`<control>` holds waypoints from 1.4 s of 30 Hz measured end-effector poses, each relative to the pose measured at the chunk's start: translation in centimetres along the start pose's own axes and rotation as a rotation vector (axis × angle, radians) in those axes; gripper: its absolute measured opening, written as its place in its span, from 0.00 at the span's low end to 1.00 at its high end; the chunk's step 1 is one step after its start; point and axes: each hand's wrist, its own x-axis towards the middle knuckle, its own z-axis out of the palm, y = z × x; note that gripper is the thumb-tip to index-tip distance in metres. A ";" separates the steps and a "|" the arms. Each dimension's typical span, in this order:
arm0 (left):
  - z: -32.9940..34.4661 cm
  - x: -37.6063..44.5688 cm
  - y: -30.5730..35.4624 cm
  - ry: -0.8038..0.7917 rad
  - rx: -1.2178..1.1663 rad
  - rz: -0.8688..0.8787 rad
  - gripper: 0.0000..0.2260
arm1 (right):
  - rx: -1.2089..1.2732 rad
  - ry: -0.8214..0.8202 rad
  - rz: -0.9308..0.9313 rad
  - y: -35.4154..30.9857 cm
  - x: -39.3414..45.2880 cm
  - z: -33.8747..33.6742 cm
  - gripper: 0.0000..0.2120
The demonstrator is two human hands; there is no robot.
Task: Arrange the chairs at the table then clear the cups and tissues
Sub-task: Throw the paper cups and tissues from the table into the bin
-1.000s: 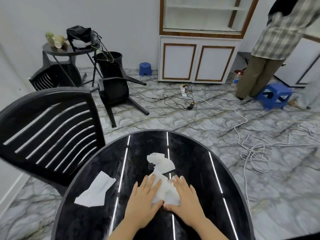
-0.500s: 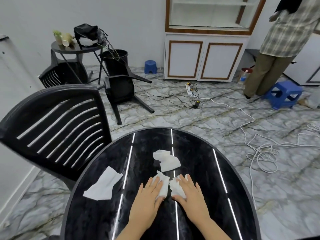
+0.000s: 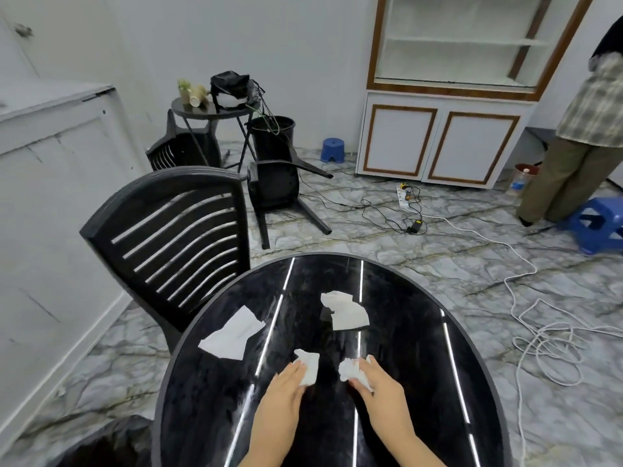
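On the round black table (image 3: 421,348), my left hand (image 3: 281,396) presses a crumpled white tissue (image 3: 308,364) under its fingertips. My right hand (image 3: 379,389) grips a second crumpled tissue (image 3: 349,369). Two more tissues lie loose: a flat one (image 3: 232,333) to the left and a folded one (image 3: 345,310) near the table's middle. A black slatted chair (image 3: 175,237) stands upright at the table's left edge. Another black chair (image 3: 279,193) lies tipped over on the floor beyond. Cups (image 3: 192,92) sit on a small black side table (image 3: 209,107) at the back.
A third chair (image 3: 178,151) leans under the side table beside a black bin (image 3: 273,134). White cable coils (image 3: 546,345) and a power strip (image 3: 404,193) lie on the marble floor. A person (image 3: 580,136) stands at the right by a blue stool (image 3: 600,224). White cabinets line the left wall.
My hands have pulled apart, each drawing a separate tissue wad toward me. The view has swung left, showing more of the slatted chair and the left cabinet.
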 end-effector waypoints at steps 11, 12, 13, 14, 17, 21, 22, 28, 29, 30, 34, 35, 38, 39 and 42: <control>-8.7 -4.8 -0.8 0.340 -0.020 -0.148 0.17 | 0.085 -0.232 -0.183 -6.8 -0.5 5.9 0.15; -9.6 -5.5 -1.3 0.371 -0.021 -0.173 0.17 | 0.069 -0.266 -0.208 -7.7 -0.8 6.8 0.14; -10.5 -6.3 -1.7 0.400 -0.016 -0.204 0.16 | 0.048 -0.293 -0.238 -8.4 -1.1 7.8 0.14; -11.5 -7.2 -2.0 0.437 -0.008 -0.229 0.16 | 0.033 -0.311 -0.263 -9.3 -1.5 8.9 0.14; -14.6 -10.0 -3.4 0.553 -0.003 -0.271 0.17 | 0.009 -0.376 -0.333 -11.9 -2.8 12.5 0.12; -19.6 -14.2 -5.9 0.632 0.056 -0.357 0.16 | -0.045 -0.512 -0.463 -15.9 -5.7 17.6 0.13; -20.8 -15.2 -6.7 0.656 0.069 -0.376 0.16 | -0.057 -0.526 -0.496 -16.7 -6.4 19.1 0.13; -27.1 -22.3 -11.3 0.708 0.130 -0.474 0.16 | -0.108 -0.596 -0.506 -19.0 -11.3 27.6 0.11; -27.9 -23.5 -12.1 0.710 0.130 -0.494 0.16 | -0.122 -0.611 -0.486 -19.1 -12.1 28.9 0.11; -28.5 -24.6 -12.8 0.709 0.126 -0.511 0.16 | -0.137 -0.621 -0.470 -19.2 -13.0 30.1 0.11; -29.3 -27.9 -15.8 0.676 0.104 -0.597 0.16 | -0.194 -0.680 -0.444 -18.2 -15.4 34.2 0.15; -29.1 -28.4 -16.5 0.668 0.092 -0.618 0.16 | -0.208 -0.693 -0.431 -17.8 -15.8 34.9 0.15; -27.9 -29.7 -18.2 0.630 0.047 -0.670 0.16 | -0.237 -0.716 -0.382 -16.3 -16.5 36.3 0.16; -27.5 -29.9 -18.6 0.621 0.041 -0.680 0.16 | -0.247 -0.721 -0.365 -15.6 -16.5 36.7 0.16; -25.7 -30.0 -20.5 0.594 0.027 -0.723 0.16 | -0.300 -0.746 -0.299 -13.0 -16.1 38.0 0.16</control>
